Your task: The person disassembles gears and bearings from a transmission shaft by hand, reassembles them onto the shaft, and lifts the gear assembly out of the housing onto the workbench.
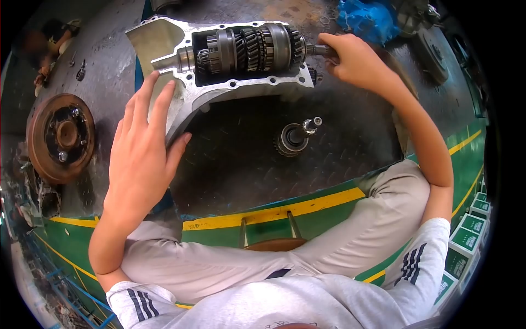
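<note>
An opened metal gearbox housing (219, 90) lies on the dark workbench, its bolt-holed flange facing up. Inside it rests a gear shaft (252, 48) carrying several gears and rings. My right hand (353, 63) is closed around the splined shaft end that sticks out at the housing's right side. On the wide left part of the housing lies my left hand (143, 129), fingers stretched out and thumb apart, touching the casing. Below the housing, a short gear shaft (295, 137) stands alone on the bench.
A rusty brake disc hub (60, 137) sits at the left. Blue plastic (368, 21) and a round metal part (432, 55) are at the back right. Another person's hand (57, 44) shows at the upper left. Green boxes (466, 233) stand on the floor at right.
</note>
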Demonstrator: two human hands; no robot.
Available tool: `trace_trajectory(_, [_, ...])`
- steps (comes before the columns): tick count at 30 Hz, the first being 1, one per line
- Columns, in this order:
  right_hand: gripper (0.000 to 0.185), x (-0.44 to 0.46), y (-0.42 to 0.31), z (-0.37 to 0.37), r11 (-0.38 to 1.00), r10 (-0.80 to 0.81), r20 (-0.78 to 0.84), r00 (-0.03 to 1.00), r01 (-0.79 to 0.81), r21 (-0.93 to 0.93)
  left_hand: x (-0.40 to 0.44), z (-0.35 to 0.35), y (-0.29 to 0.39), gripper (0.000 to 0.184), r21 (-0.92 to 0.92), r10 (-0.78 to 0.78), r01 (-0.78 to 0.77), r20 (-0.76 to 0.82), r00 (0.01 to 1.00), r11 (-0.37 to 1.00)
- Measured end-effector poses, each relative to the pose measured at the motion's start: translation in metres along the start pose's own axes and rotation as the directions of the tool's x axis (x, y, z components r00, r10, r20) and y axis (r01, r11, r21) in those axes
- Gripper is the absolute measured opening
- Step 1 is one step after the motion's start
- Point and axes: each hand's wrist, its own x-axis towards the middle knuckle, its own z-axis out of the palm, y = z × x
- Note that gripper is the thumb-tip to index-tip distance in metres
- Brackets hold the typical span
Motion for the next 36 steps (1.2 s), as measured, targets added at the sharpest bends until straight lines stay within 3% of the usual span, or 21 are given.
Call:
trace_trajectory(1, [0.026, -0.007, -0.002, 0.01, 0.998, -0.045, -0.247, 0.968, 0.033, -0.054, 0.0, -0.001, -0.001, 0.068, -0.007, 0.006, -0.006, 0.0, 1.0, 1.0])
trace_trajectory(4, [0.033, -0.01, 0.01, 0.025, 0.985, -0.082, -0.282, 0.956, 0.035, -0.167, -0.002, -0.004, -0.001, 0.066, -0.07, 0.0, 0.001, 0.012, 1.0, 0.998])
trace_trajectory(5, [0.027, -0.006, 0.011, 0.03, 0.972, -0.078, -0.313, 0.947, 0.003, -0.233, -0.002, -0.006, -0.001, 0.066, -0.066, -0.002, 0.003, 0.009, 1.0, 0.998])
trace_trajectory(7, [0.022, -0.001, 0.012, 0.032, 0.967, -0.073, -0.322, 0.944, -0.012, -0.255, 0.001, -0.016, -0.003, 0.065, -0.246, -0.007, 0.027, 0.082, 0.997, 0.969])
trace_trajectory(12, [0.009, 0.007, 0.009, 0.025, 0.965, -0.077, -0.311, 0.947, -0.008, -0.263, 0.052, -0.024, -0.007, 0.061, -0.205, 0.08, -0.09, -0.055, 0.995, 0.975])
trace_trajectory(15, [0.007, 0.009, 0.01, 0.016, 0.98, -0.039, -0.234, 0.971, -0.009, -0.199, 0.091, -0.001, -0.017, 0.062, -0.27, 0.173, -0.183, -0.059, 0.983, 0.945])
trace_trajectory(17, [0.016, 0.012, 0.013, 0.01, 0.998, 0.031, -0.053, 0.998, -0.034, -0.056, 0.106, 0.008, -0.018, 0.066, -0.29, 0.186, -0.18, -0.007, 0.982, 0.94])
trace_trajectory(18, [0.016, 0.01, 0.012, 0.01, 0.998, 0.034, -0.06, 0.998, -0.037, -0.053, 0.109, 0.009, -0.018, 0.066, -0.283, 0.191, -0.185, -0.006, 0.982, 0.941])
trace_trajectory(20, [0.024, 0.0, 0.007, 0.013, 0.996, -0.076, -0.277, 0.958, 0.061, -0.061, 0.115, 0.01, -0.017, 0.067, -0.295, 0.178, -0.149, 0.073, 0.981, 0.944])
trace_trajectory(21, [0.024, -0.004, 0.008, 0.017, 0.997, -0.07, -0.283, 0.956, 0.057, -0.055, 0.116, 0.014, -0.017, 0.064, -0.306, 0.166, -0.155, 0.01, 0.986, 0.939])
trace_trajectory(23, [0.027, -0.011, 0.012, 0.028, 0.987, -0.087, -0.406, 0.91, 0.023, -0.16, 0.117, 0.009, -0.014, 0.065, -0.293, 0.123, -0.097, 0.073, 0.99, 0.951])
trace_trajectory(25, [0.024, -0.007, 0.019, 0.037, 0.979, -0.124, -0.435, 0.892, 0.038, -0.2, 0.118, 0.004, -0.013, 0.066, -0.278, 0.068, -0.029, 0.132, 0.989, 0.96])
trace_trajectory(30, [0.022, -0.002, 0.024, 0.048, 0.95, -0.134, -0.445, 0.885, -0.013, -0.312, 0.125, 0.009, -0.016, 0.07, -0.47, 0.071, -0.016, 0.1, 0.992, 0.883])
trace_trajectory(36, [0.023, -0.002, 0.022, 0.046, 0.954, -0.126, -0.469, 0.874, -0.023, -0.299, 0.124, 0.005, -0.02, 0.066, -0.437, 0.141, -0.075, 0.121, 0.983, 0.896])
